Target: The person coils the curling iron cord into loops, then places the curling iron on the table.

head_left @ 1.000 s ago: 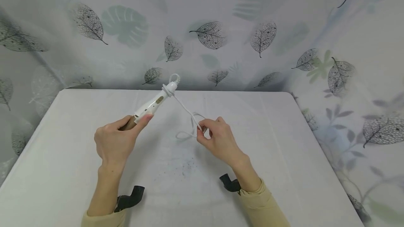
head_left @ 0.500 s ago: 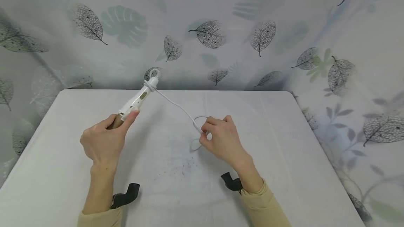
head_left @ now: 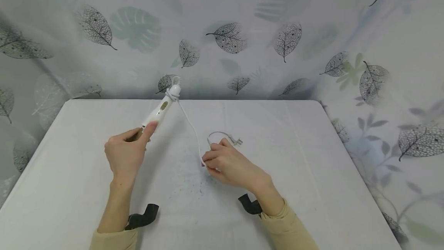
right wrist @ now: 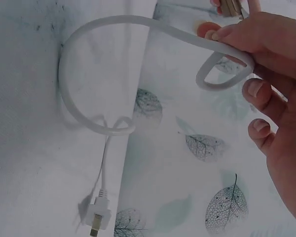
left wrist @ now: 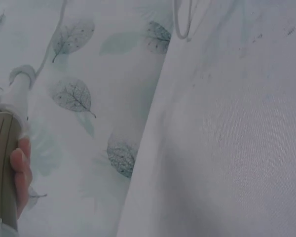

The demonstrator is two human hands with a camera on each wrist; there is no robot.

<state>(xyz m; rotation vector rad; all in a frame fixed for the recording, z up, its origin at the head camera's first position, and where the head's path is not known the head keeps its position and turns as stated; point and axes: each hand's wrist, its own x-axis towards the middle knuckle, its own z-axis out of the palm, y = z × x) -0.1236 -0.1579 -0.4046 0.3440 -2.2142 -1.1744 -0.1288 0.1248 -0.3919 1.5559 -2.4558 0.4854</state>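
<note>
A curling iron [head_left: 160, 112] with a white handle and a ridged brownish barrel [left wrist: 3, 163] is in my left hand [head_left: 125, 157]. The fingers wrap the barrel, and the handle slants up and away over the table's far edge. Near the handle's tip its white cord [head_left: 191, 124] is wound round it, and a length runs down to my right hand [head_left: 232, 165]. Thumb and index finger pinch the cord there, with a small loop [right wrist: 214, 86] hanging at the fingertips in the right wrist view. Beyond the right hand, the two-pin plug [head_left: 237, 141] ends a curved stretch of cord.
Both hands are over a white-covered table [head_left: 298, 173] with faint bluish specks in its middle. A leaf-printed curtain [head_left: 208, 7] rises behind and at both sides. Black curved pieces [head_left: 143, 217] stick out beside the wrists.
My right hand has moved left and nearer the body, drawing the cord down. The plug has come into view beyond it. The left hand swung left with the curling iron, then back right.
</note>
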